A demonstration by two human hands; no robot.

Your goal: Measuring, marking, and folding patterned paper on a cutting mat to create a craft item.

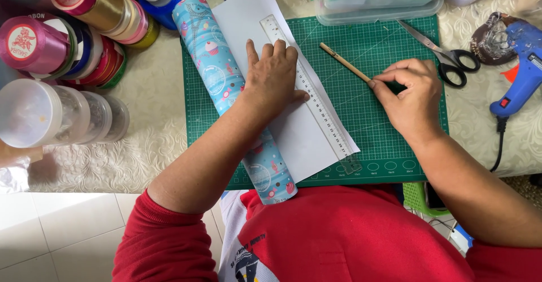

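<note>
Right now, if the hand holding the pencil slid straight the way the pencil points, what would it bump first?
Probably the clear ruler: the right hand aims its pencil up-left across the green mat toward it.

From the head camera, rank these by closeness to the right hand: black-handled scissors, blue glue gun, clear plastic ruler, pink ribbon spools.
From the right hand:
1. Black-handled scissors, just beyond its knuckles.
2. Clear plastic ruler, on the white paper toward the left hand.
3. Blue glue gun, at the right edge.
4. Pink ribbon spools, far left.
</note>
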